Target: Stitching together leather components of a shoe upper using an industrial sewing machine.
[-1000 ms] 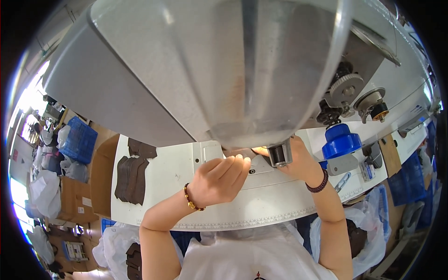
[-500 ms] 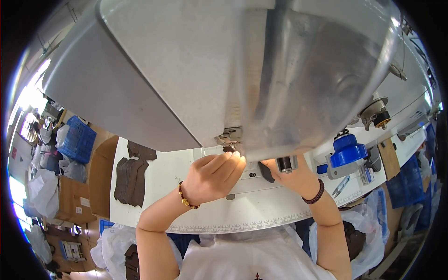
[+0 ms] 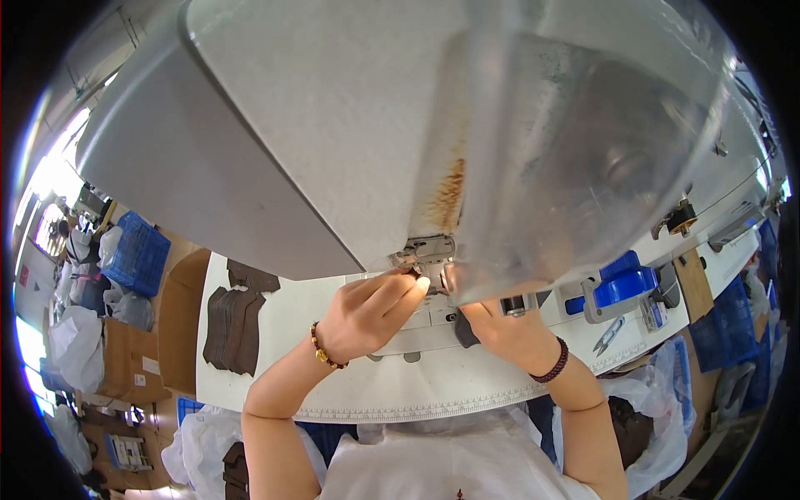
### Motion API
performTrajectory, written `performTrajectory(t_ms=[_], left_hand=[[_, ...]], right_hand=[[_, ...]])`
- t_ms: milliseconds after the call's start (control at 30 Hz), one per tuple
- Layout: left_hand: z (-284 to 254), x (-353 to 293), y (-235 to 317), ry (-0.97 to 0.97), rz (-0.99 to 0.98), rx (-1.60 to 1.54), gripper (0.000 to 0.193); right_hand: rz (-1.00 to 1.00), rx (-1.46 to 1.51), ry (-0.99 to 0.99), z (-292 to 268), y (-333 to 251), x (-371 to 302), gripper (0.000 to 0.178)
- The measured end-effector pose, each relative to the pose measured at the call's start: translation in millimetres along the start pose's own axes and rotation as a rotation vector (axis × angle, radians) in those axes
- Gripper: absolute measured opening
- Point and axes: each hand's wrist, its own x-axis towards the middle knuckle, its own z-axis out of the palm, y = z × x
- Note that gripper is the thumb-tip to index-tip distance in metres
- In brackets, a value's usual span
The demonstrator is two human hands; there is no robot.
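Note:
A large grey-white sewing machine head point(image 3: 308, 108) hangs over the white table, its clear cover on the right. At the metal presser foot point(image 3: 427, 248), my left hand point(image 3: 360, 315) is closed in a pinch. Something small and dark shows at its fingertips, too hidden to name. My right hand point(image 3: 508, 337) is to the right, just below the clear cover, its fingertips partly hidden by the machine. It grips a dark flat piece point(image 3: 465, 332), whose rounded end sticks out over the machine bed.
Dark cut pieces point(image 3: 232, 329) lie stacked at the table's left. On the right are a blue thread spool point(image 3: 621, 287), thread snips point(image 3: 610, 335) and a small box point(image 3: 654, 313). A ruler strip point(image 3: 433, 410) follows the front edge. Cardboard boxes point(image 3: 133, 358) stand further left.
My right hand has drawn slightly toward me and left, and the dark piece has moved with it. My left hand stays at the presser foot. The view has shifted around the machine head.

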Motion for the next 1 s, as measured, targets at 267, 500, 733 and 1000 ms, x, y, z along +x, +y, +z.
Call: performTrajectory(t_ms=[267,500,733,1000], left_hand=[[5,-5,-6,0.034,-0.005,-0.031,0.030],[17,-14,-20,0.092,-0.003,0.020,0.024],[24,-24,-28,0.052,-0.042,-0.062,0.022],[17,-13,-21,0.143,0.030,0.012,0.018]], right_hand=[[-0.071,-0.100,0.027,1,-2,8,0.024],[-0.048,-0.220,-0.208,4,1,1,0.034],[-0.024,0.018,-0.077,40,12,-14,0.019],[0.080,0.009,-0.263,12,7,-7,0.048]])
